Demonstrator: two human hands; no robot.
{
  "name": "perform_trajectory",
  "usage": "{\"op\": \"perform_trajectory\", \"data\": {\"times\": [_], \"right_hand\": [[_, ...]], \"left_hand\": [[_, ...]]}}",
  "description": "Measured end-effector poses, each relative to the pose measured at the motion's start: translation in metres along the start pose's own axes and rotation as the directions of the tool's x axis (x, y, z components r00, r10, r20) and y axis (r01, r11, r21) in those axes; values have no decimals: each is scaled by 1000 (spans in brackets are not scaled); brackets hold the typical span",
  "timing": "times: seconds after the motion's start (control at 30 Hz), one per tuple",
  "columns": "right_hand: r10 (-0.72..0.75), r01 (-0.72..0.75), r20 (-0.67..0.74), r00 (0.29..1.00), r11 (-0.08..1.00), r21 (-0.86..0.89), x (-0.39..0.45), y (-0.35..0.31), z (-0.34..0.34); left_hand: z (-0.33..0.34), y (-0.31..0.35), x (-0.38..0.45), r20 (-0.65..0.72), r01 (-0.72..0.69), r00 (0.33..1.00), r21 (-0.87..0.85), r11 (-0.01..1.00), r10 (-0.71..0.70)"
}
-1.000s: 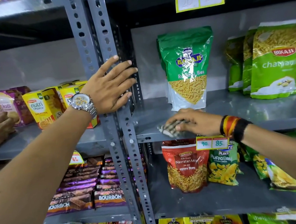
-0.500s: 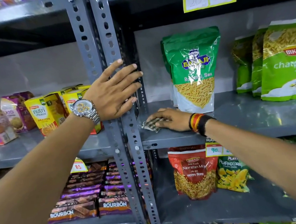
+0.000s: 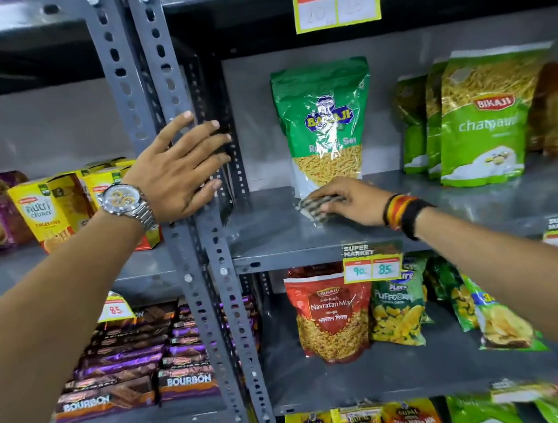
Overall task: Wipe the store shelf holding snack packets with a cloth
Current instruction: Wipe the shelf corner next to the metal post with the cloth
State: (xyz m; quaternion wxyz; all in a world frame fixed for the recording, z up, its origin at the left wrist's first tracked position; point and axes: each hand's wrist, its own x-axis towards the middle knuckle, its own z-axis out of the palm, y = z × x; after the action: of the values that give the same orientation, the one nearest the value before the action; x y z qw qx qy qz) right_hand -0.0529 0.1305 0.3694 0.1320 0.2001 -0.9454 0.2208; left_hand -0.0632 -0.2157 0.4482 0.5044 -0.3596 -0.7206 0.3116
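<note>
The right hand (image 3: 345,201) presses a striped cloth (image 3: 315,207) flat on the grey shelf (image 3: 274,243), touching the base of the green Bikaji sev packet (image 3: 325,127). Unwiped shelf runs rightward toward the chatpata packets (image 3: 481,121). The left hand (image 3: 180,170) rests open-fingered on the upright post (image 3: 169,95).

cloth (image 3: 318,207): striped, bunched | on grey shelf (image 3: 274,243) | touching green packet (image 3: 325,127)

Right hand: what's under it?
Under the right hand is a striped cloth, pressed on the grey shelf. Only the cloth's left edge shows; the rest, and the shelf beneath, are covered.
</note>
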Motion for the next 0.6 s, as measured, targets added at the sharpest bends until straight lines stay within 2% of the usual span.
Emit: {"op": "perform_trajectory", "data": {"times": [0.07,0.13,0.23,0.33,0.4,0.47,0.53,0.6], "right_hand": [[113,-119,-50,992,982,-144,6,2,21],[148,-166,-92,985,957,-237,6,4,34],[181,-189,-55,982,946,-263,12,7,34],[180,-168,33,983,959,-227,5,4,23],[126,-108,82,989,975,-196,-21,6,11],[40,-25,201,979,997,-78,-58,6,-8],[6,-24,288,957,998,60,-84,2,-30],[13,-36,222,975,994,101,-81,6,-45]], "left_hand": [[0,1,0,-7,1,1000,1,1000,-1],[1,1,0,-6,1,1000,3,1000,-1],[2,1,0,-11,3,1000,0,1000,-3],[2,0,0,-10,-2,1000,-11,1000,2],[2,0,0,-14,-1,1000,-10,1000,1],[3,0,-1,-19,-1,1000,-9,1000,1],[3,1,-1,-26,5,1000,-3,1000,-5],[2,2,0,-26,5,1000,-11,1000,-5]]}}
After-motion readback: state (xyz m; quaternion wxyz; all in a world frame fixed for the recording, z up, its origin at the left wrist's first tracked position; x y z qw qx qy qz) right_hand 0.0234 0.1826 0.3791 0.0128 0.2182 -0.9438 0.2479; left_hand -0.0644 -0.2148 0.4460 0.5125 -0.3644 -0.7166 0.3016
